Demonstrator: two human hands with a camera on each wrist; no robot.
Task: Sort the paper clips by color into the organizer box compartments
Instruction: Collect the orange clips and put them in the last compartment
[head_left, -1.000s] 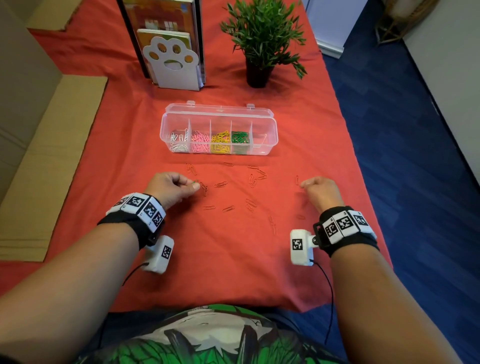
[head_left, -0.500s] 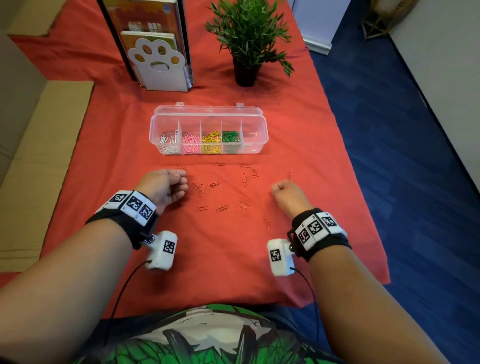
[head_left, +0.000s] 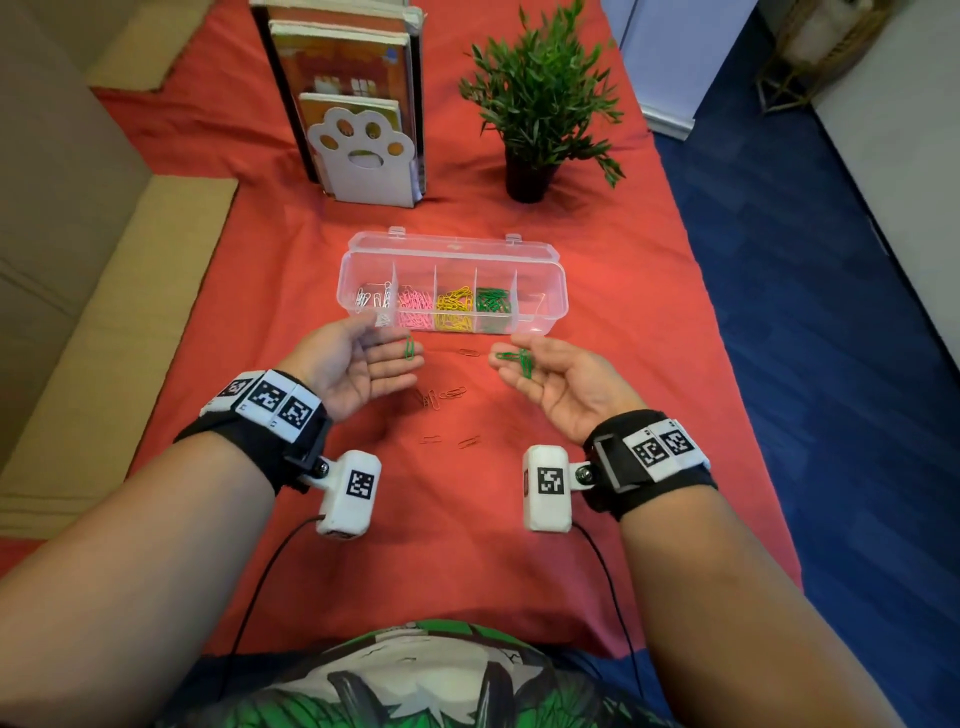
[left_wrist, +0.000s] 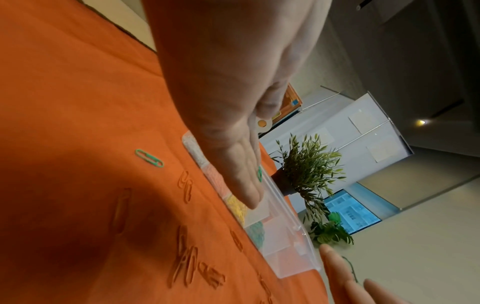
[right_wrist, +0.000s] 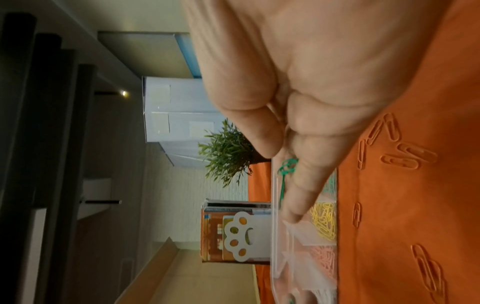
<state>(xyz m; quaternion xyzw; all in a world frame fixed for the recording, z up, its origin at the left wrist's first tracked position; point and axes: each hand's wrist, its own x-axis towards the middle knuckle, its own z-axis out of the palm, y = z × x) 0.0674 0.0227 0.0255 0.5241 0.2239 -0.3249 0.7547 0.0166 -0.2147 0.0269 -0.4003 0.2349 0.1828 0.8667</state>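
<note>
Head view: the left hand (head_left: 358, 366) is held palm-up above the red tablecloth (head_left: 441, 545), fingers extended and relaxed; one green paper clip (head_left: 409, 347) is seen lying on its fingertips; the right hand (head_left: 558, 384) is likewise turned palm-up, fingers loosely curled, with a small cluster of green clips (head_left: 519, 359) resting on them; whether that cluster is pinched cannot be told. The clear organizer box (head_left: 550, 296) is placed just beyond both hands, lid open; white, pink, yellow and green clips are held in four compartments from left to right; the rightmost compartment's contents cannot be made out. Red paper clips (head_left: 441, 397) are scattered on the cloth between and below the hands. A potted plant (head_left: 537, 98) and a paw-shaped bookend (head_left: 363, 150) holding books are noted behind the box.

Left wrist view: the straight fingers (left_wrist: 244, 185) are seen with a green clip at the tips; a further green clip (left_wrist: 149, 159) is seen over the cloth; red clips are observed nearby.

Right wrist view: green clips (right_wrist: 285, 166) are seen between thumb and fingers; the box lies beyond.
</note>
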